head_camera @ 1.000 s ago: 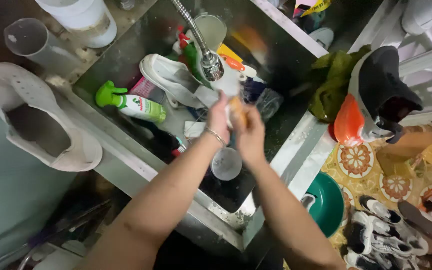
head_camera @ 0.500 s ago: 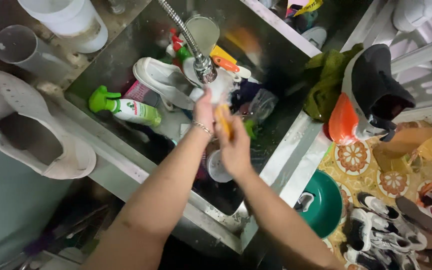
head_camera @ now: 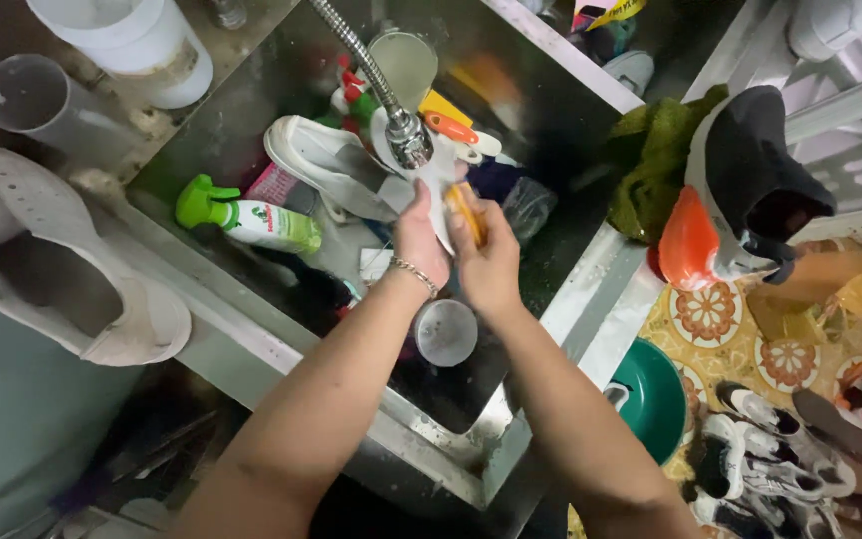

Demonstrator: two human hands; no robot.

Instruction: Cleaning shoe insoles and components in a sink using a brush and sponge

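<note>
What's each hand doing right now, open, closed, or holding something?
Left hand: closed on a white shoe under the faucet.
Right hand: closed on an orange brush, pressed against that shoe.

I am looking down into what reads as the wash corner of a shoe-cleaning place — a small shop or a home business, I cannot tell which. A deep stainless-steel sink (head_camera: 511, 469) sits under a flexible metal tap (head_camera: 406, 135), and a white sneaker (head_camera: 326, 165) lies in the basin beside a green-capped spray bottle (head_camera: 251, 222). A white clog-style rubber shoe (head_camera: 47, 269) rests on the ledge to the left; a black, white and orange sneaker (head_camera: 740, 190) stands on the right rim by a green cloth (head_camera: 662, 160). Below, on a patterned tile floor (head_camera: 715, 319), many more pairs of sneakers (head_camera: 780, 449) crowd together — far more footwear than one household usually washes.
</note>
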